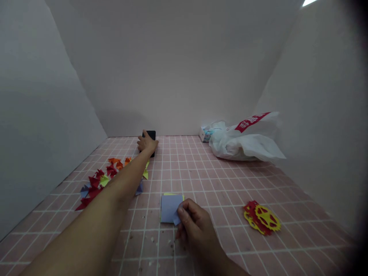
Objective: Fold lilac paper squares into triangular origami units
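My left arm stretches far forward, and my left hand (147,144) is wrapped round a black phone (150,135) that stands near the back wall. Close to me, my right hand (193,221) pinches the near right corner of a pale blue square paper (170,207). That sheet lies on a small stack, with a yellow sheet's edge showing beneath it. Both rest on the pink checked tabletop (218,180).
Several folded paper pieces (99,179) in red, orange, yellow and purple lie at the left, partly under my left arm. A red and yellow paper cutout (262,218) lies at the right. A white plastic bag (247,138) sits at the back right. White walls enclose the table.
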The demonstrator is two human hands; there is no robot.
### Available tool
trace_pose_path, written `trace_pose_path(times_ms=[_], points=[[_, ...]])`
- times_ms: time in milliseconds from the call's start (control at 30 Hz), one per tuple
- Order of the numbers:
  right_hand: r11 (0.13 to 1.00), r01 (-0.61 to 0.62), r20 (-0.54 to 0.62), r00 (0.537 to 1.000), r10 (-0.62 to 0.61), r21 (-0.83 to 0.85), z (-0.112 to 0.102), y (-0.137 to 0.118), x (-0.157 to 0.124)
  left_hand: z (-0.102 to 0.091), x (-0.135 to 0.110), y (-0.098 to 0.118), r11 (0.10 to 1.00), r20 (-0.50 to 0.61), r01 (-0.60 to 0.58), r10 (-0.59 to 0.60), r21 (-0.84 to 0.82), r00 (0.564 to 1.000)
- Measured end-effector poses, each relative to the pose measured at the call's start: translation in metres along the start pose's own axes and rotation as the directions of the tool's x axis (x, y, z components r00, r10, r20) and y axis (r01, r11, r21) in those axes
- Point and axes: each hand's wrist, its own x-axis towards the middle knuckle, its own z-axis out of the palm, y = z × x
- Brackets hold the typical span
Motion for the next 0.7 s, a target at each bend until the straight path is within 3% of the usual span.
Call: trace_pose_path(times_ms=[267, 533, 700], points=[[1.0, -0.013, -0.023, 1.0, 0.012, -0.017, -0.003, 0.003, 0.0, -0.001, 0.004, -0.005, 0.999, 0.033, -0.029, 0.03, -0.024, 0.999], [1.0, 0.022, -0.06, 0.998, -0.022, -0.001, -0.004, 0.0, 0.007, -0.047, 0.035, -0.057, 0.983, 0.212, -0.09, 0.123, -0.159, 0.969], [0.998, 0.015, -0.09, 0.996, -0.01, 0.058, -0.003, 0.007, 0.008, -0.054, 0.034, -0.072, 0.959, 0.355, -0.021, 0.124, -0.282, 0.927]])
